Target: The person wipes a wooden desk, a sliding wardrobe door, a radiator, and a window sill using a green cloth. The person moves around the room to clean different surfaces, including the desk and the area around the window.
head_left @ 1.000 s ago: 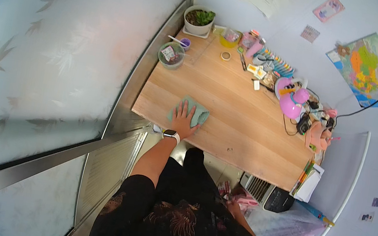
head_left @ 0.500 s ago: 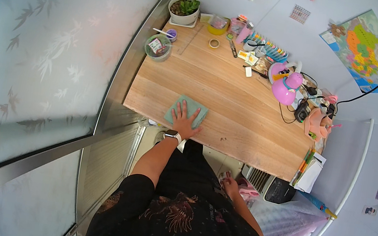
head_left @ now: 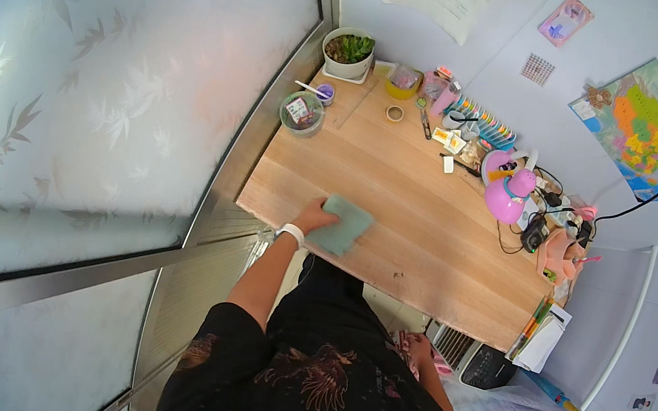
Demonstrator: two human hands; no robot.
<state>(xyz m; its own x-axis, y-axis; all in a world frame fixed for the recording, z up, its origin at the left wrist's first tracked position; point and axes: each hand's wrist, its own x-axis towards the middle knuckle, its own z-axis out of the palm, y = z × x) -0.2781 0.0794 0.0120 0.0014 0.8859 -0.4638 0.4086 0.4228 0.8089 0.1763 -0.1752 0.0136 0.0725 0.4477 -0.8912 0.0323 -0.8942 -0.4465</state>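
Small room, pale blue walls, big frosted window (head_left: 102, 106) with a leaf pattern running along the person's left. Wooden bench (head_left: 430, 223) is sitting against window and wall, clutter crowding its far edge and right end.

Left hand (head_left: 316, 217) is pressing flat on a grey-green cloth (head_left: 343, 225) near the bench's near-left corner. Cloth is lying under and just right of the fingers (head_left: 329, 215), which are resting on its left part, spread flat rather than clenching; most of the cloth is showing beyond them. White band on that wrist. Right hand (head_left: 415, 348) is hanging low beside the person's body, below the bench edge, well apart from the cloth; can't tell whether its fingers are open or curled.

Containers, big to small:
- White pot (head_left: 347, 54) at the far-left corner, holding a green plant.
- Clear round tub (head_left: 302, 112) near the window edge, holding small mixed items, too small to tell.
- Yellow bowl (head_left: 402, 84) beside the pot, contents unclear.
- Small purple cup (head_left: 324, 93) between pot and tub, a thin stick lying across it.

Pink rounded gadget (head_left: 507, 199) is standing at the right among cables.
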